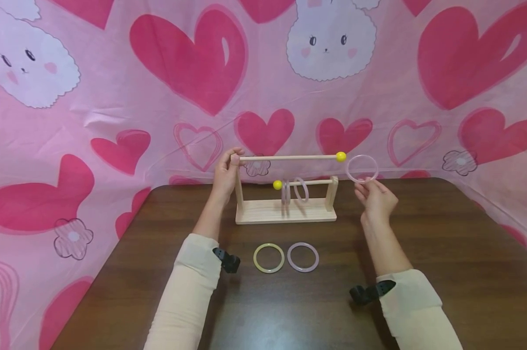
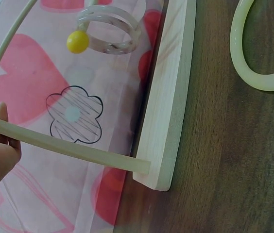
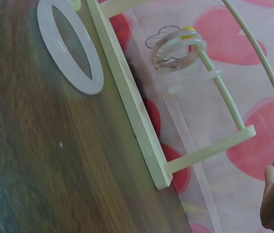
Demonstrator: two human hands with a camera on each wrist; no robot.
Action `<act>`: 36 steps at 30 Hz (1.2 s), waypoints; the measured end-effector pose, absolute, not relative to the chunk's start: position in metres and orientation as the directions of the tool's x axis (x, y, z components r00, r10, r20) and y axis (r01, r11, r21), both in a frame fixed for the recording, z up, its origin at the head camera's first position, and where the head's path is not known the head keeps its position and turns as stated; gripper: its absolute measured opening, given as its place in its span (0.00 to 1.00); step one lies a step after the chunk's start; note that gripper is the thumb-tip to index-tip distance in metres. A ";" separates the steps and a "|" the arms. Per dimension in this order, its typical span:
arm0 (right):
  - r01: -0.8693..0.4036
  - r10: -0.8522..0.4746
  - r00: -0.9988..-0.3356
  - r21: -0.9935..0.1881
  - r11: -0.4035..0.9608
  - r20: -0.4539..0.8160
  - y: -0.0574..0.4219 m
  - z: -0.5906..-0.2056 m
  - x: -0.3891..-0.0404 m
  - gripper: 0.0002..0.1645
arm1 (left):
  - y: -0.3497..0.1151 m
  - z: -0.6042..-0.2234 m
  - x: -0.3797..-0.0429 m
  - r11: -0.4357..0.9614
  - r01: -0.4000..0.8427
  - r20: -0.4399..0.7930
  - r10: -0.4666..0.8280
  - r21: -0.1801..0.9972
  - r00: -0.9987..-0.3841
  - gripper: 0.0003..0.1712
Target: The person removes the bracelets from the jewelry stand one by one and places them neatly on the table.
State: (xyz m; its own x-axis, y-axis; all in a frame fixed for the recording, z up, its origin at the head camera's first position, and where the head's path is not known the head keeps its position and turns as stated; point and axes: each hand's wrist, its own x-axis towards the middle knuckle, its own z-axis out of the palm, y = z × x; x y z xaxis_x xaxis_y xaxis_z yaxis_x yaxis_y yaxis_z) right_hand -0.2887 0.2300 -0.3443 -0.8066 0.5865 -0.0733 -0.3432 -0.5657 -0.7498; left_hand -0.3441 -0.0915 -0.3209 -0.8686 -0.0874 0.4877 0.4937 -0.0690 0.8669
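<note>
A light wooden stand (image 1: pixel 285 214) has two rods: the upper rod (image 1: pixel 289 158) ends in a yellow ball (image 1: pixel 341 156), and the shorter, lower rod (image 1: pixel 318 182) in another yellow ball (image 1: pixel 277 185). My left hand (image 1: pixel 225 176) holds the top of the stand's taller left post, thumb in front and fingers behind. Between the thumb and fingers of my right hand (image 1: pixel 377 200) is a clear pinkish bangle (image 1: pixel 348 170), raised upright just right of the upper rod's ball. Pale, cloudy bangles (image 3: pixel 176 65) hang on the lower rod, two of them close to its ball.
On the brown table (image 1: pixel 272 311), in front of the stand, a yellow-green bangle (image 1: pixel 255 265) and a lilac bangle (image 1: pixel 317 262) lie flat side by side. A pink cloth (image 1: pixel 289 97) with hearts hangs behind the table.
</note>
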 end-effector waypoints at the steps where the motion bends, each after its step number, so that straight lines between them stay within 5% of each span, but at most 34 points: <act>1: -0.332 0.578 -0.812 -0.754 -0.567 -0.078 0.232 -0.345 -0.289 0.10 | -0.091 -0.321 -0.344 -0.069 0.494 0.488 -0.088 0.867 -0.868 0.17; 17: -0.198 0.412 -0.910 -0.816 -0.543 -0.053 0.249 -0.348 -0.282 0.16 | -0.091 -0.320 -0.344 -0.061 0.482 0.476 -0.091 0.874 -0.875 0.18; 36: -0.077 0.008 -0.997 -0.939 -0.336 0.078 0.277 -0.356 -0.275 0.20 | -0.091 -0.321 -0.344 -0.086 0.508 0.502 -0.085 0.857 -0.861 0.17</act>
State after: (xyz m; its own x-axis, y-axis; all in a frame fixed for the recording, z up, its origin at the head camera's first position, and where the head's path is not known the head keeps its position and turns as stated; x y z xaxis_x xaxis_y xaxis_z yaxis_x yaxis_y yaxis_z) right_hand -0.2748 0.2773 -0.3561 -0.9969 0.0084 0.0784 -0.0767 -0.3363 -0.9386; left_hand -0.3441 -0.0910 -0.3212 -0.8606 -0.0853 0.5022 0.5085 -0.0861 0.8568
